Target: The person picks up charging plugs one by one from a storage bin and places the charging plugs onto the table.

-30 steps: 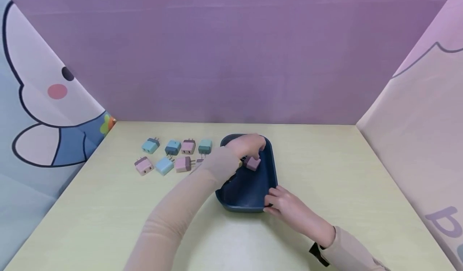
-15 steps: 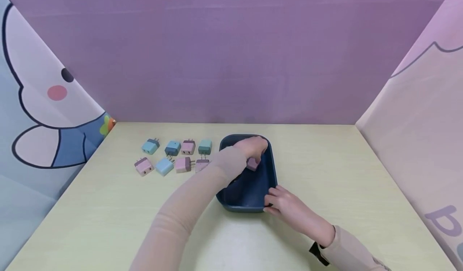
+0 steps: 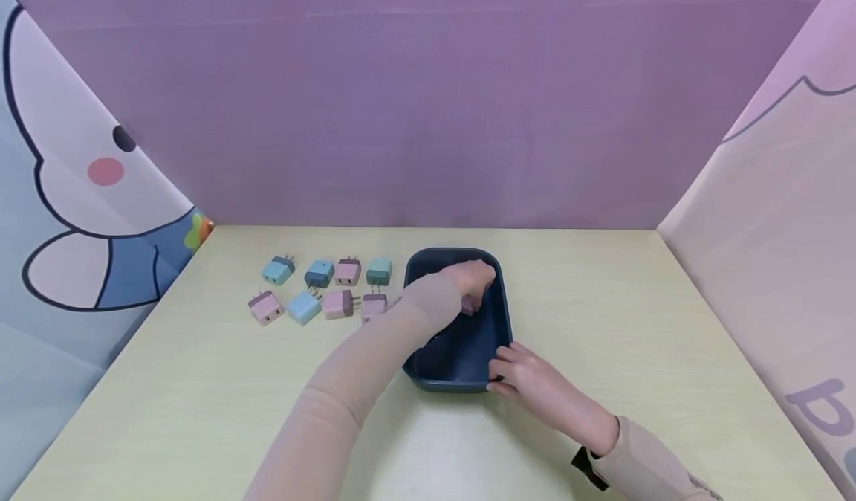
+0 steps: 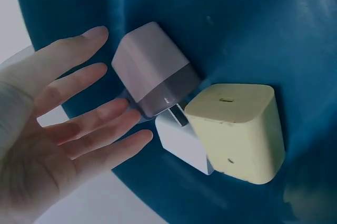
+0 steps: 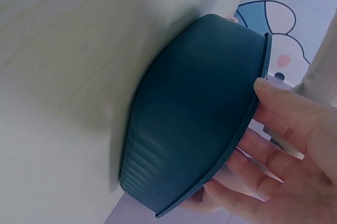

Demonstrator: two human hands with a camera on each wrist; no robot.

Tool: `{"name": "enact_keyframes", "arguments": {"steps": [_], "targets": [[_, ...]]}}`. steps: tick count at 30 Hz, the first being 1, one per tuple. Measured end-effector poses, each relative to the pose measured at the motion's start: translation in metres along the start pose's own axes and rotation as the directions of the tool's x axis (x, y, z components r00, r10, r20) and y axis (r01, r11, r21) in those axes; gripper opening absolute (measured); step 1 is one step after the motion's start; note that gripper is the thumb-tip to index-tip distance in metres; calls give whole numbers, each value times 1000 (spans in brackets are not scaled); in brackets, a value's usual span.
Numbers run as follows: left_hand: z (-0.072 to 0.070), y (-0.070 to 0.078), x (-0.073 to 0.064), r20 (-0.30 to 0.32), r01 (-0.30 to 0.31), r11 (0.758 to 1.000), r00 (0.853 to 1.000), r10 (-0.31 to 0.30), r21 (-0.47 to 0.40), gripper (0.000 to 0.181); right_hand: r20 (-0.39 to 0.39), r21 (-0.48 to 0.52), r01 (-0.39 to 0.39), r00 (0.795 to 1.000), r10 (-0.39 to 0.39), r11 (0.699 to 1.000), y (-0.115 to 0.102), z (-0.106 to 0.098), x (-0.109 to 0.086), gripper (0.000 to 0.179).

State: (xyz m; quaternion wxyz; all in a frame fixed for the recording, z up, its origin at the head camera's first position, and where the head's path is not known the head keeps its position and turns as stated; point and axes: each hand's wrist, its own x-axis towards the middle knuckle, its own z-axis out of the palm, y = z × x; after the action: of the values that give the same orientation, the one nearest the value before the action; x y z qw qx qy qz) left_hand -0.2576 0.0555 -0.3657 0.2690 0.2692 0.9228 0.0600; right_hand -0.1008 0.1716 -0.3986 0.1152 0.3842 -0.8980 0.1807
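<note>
My left hand (image 3: 473, 278) is down inside the dark blue tray (image 3: 455, 386), near its far end. In the left wrist view its fingers are spread and slightly bent, beside a pink-and-mauve charger plug (image 4: 152, 58), with nothing held. Against that plug lie a yellow charger plug (image 4: 237, 129) and a white one (image 4: 181, 142); something bluish is half hidden behind the fingertips. At the tray's near right corner, my right hand (image 3: 531, 382) grips the rim, thumb (image 5: 271, 91) on the outside and the other fingers over the edge. The left hand and sleeve cover part of the tray's interior.
Left of the tray, several charger plugs stand in two rough rows, among them a green one (image 3: 379, 270), a light blue one (image 3: 304, 307) and a pink one (image 3: 266, 308). A purple backdrop (image 3: 428, 114) rises behind the table, with printed cloths at both sides.
My left hand has shifted slightly right in the tray, covering more of the pink-and-mauve plug. Its sleeve has uncovered a pink plug on the table. The right hand has stayed on the rim.
</note>
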Motion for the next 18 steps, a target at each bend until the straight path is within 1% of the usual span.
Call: {"name": "enact_keyframes", "arguments": {"steps": [3, 6, 10, 13, 15, 16, 18], "targets": [[2, -1, 2, -3, 15, 1000, 1000, -15, -16, 8, 3, 2, -2, 1000, 2, 1000, 0, 0, 0, 16], [3, -2, 3, -4, 25, 1000, 1000, -25, -10, 11, 4, 2, -4, 1000, 4, 1000, -1, 1, 1, 15], [4, -1, -1, -21, 19, 999, 1000, -19, 33, 16, 11, 6, -9, 1000, 9, 1000, -1, 0, 1, 15], [5, 0, -7, -41, 11, 999, 999, -10, 41, 16, 17, 6, -13, 1000, 13, 1000, 0, 0, 1, 14], [6, 0, -13, -42, 42, 999, 998, -43, -34, 15, 18, 7, -14, 1000, 14, 1000, 0, 0, 1, 14], [6, 1, -16, -47, 39, 999, 998, -41, -36, 16, 17, 5, -14, 1000, 14, 1000, 0, 0, 1, 14], [7, 3, -18, -48, 56, 998, 997, -58, -32, 16, 14, 2, -12, 1000, 12, 1000, 0, 0, 1, 14]]}}
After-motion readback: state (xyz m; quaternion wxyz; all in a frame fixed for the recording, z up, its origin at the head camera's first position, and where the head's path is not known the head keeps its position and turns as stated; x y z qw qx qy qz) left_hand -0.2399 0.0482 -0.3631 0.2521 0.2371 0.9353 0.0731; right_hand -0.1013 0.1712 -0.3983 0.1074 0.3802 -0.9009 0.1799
